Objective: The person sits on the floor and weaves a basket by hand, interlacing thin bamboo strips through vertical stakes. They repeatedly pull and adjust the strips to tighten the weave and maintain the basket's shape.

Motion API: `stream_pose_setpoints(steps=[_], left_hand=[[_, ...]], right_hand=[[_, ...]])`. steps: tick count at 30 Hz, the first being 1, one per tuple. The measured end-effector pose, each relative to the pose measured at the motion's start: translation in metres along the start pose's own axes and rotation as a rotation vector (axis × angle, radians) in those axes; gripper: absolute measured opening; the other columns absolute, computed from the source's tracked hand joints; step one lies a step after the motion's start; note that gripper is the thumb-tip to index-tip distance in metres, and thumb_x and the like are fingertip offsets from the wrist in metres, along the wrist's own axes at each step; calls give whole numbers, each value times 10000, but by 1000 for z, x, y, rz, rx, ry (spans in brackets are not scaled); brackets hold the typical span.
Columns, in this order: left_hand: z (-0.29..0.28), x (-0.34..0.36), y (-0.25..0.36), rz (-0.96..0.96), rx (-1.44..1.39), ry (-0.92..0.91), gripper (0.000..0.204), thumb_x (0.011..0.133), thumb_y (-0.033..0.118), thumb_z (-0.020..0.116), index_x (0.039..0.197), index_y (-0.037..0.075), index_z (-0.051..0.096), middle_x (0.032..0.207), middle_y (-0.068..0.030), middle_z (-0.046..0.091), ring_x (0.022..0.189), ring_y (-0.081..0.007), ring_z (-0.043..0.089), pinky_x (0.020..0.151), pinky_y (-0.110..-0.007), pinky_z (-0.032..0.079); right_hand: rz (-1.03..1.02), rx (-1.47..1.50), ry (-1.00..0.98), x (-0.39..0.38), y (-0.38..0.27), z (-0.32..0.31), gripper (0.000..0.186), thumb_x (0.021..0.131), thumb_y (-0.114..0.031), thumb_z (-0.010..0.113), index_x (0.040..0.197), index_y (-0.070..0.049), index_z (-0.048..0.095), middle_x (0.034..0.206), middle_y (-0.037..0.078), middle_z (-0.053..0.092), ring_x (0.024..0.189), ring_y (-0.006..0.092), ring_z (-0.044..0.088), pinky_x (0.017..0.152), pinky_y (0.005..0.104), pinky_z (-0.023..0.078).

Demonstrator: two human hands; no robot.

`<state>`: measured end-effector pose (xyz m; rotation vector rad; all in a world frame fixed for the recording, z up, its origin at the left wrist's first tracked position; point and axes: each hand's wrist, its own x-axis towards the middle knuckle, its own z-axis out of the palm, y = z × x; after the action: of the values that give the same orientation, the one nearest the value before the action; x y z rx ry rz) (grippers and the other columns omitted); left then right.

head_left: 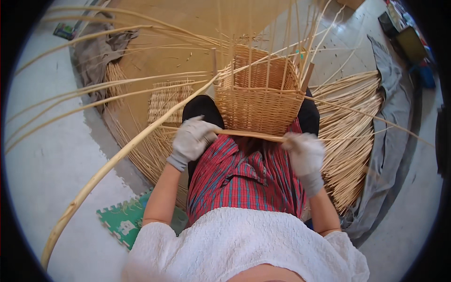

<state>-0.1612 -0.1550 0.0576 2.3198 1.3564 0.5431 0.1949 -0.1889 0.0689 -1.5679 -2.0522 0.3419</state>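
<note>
A wicker basket [258, 108] rests at my knees, long upright stakes rising from its rim. My left hand [192, 141], in a pale grey glove, grips the left end of a flat wooden strip [249, 135] that lies crosswise along the basket's lower front edge. My right hand [305, 154], gloved too and slightly blurred, is closed on the strip's right end. A thick peeled rod [131, 144] slants from the lower left up to the basket. My red plaid apron [244, 188] covers my lap.
Loose willow rods [351, 136] lie on a grey cloth [390, 108] at right, more [141, 150] at left. A small woven panel [167, 101] lies left of the basket, a green foam mat [120, 218] at lower left, dark boxes [406, 44] at upper right.
</note>
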Motion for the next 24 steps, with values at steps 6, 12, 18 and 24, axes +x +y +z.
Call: stream_pose_setpoints(steps=[6,12,18,24], left_hand=[[16,35,-4,-164,-497,73,334,781,-142,559,1002,52,717,872,-111,712,816,-215,692,786,-324,561],[31,58,-32,-374,-917,-41,179,979,164,709,1043,0,675,905,-45,701,787,-123,658,762,-286,554],[61,94,-86,-658,-938,292,433,1001,185,683,1342,0,491,886,-77,675,466,-96,556,363,-237,437],[78,105,-79,-779,-783,376,423,985,175,707,1326,0,529,871,-70,675,415,-64,436,338,-235,346]], right_hand=[[427,956,-214,19,-35,-1,404,931,-47,717,1315,-67,595,1043,106,690,976,180,682,886,323,538],[137,1309,174,66,-11,9,151,1005,13,604,1132,-45,547,1047,115,702,978,210,702,834,333,596],[421,1284,499,80,33,18,129,987,8,642,1065,-35,549,978,128,706,853,177,721,754,301,647],[647,1266,490,42,64,51,125,992,-30,654,1048,-41,543,986,140,715,853,212,745,755,343,653]])
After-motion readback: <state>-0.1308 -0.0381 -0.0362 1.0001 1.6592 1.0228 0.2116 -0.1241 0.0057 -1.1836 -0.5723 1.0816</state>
